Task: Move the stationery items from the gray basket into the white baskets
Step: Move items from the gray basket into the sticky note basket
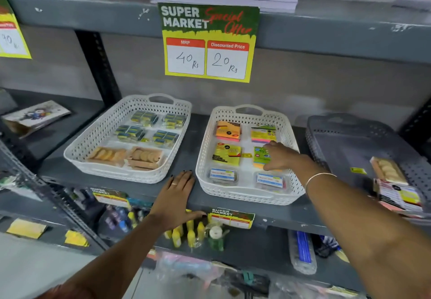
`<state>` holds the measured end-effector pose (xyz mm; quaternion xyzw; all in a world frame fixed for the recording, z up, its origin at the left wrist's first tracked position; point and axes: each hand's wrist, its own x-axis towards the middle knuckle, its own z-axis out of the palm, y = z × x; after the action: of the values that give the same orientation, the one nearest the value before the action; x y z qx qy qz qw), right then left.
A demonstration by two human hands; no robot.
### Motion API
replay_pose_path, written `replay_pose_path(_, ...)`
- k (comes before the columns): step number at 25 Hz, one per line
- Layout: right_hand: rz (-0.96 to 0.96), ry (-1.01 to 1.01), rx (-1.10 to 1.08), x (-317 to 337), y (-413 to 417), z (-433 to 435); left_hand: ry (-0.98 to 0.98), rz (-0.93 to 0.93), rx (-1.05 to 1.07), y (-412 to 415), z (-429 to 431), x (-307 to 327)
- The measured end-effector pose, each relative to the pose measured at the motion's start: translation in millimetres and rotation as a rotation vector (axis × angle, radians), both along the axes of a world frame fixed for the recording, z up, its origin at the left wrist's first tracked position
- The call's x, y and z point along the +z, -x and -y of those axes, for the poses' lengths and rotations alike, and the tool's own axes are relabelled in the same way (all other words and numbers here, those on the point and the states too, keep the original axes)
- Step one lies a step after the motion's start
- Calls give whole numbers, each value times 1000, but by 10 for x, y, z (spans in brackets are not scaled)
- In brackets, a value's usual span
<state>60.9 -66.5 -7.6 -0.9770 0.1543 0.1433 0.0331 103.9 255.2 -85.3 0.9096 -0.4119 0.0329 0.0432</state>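
Stationery items on a gray shelf [191, 158], left to right. The left white basket [98, 135] holds blue-and-yellow packets at the back and two tan packs at the front. The left hand [175, 196] lies flat and open on the shelf edge between the two white baskets. The right white basket [205, 158] holds sticky-note pads and two small clear boxes with unreadable labels. The right hand [283, 156] rests palm down on a green pad [260, 155], partly hiding it; whether the fingers grip it cannot be told. The gray basket [338, 140], blurred and cut off at the right edge, still contains a tan pack [388, 170] and a printed pack [400, 196].
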Motion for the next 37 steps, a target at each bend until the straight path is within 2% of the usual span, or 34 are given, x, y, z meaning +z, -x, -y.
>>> replay_pose_path(5, 13, -47, -37, 7, 24, -1, -27, -7, 9, -93, 2, -8)
replay_pose_path(8, 155, -135, -105, 84, 78, 45, -16, -26, -10, -81, 4, -5)
replay_pose_path(10, 330, -173, -141, 191, 132, 96, 101, -48, -34, -66, -20, 19)
replay_pose_path(12, 485, -123, -193, 313, 221, 220, 255, -82, -42, -34, -10, 129)
replay_pose_path(15, 545, -27, -350, 402, 486, 569, 439, -21, -87, 85, 268, 433)
replay_pose_path(17, 456, 15, -435, 391, 785, 888, 454, 21, -155, 234, 659, 666)
replay_pose_path(20, 264, 56, -481, 348, 1273, 1271, 329, 92, -310, 514, 1313, 900)
replay_pose_path(25, -4, -170, -495, 363, 1871, 1497, 115, 154, -617, 945, 2055, 914)
replay_pose_path(27, -73, -169, -514, 343, 2016, 1549, 34, 115, -642, 993, 2187, 836)
replay_pose_path(33, -158, 8, -468, 328, 2047, 1540, -64, 71, -631, 977, 2284, 705)
replay_pose_path(37, -136, 32, -490, 356, 1990, 1477, -84, 68, -619, 1008, 2277, 726)
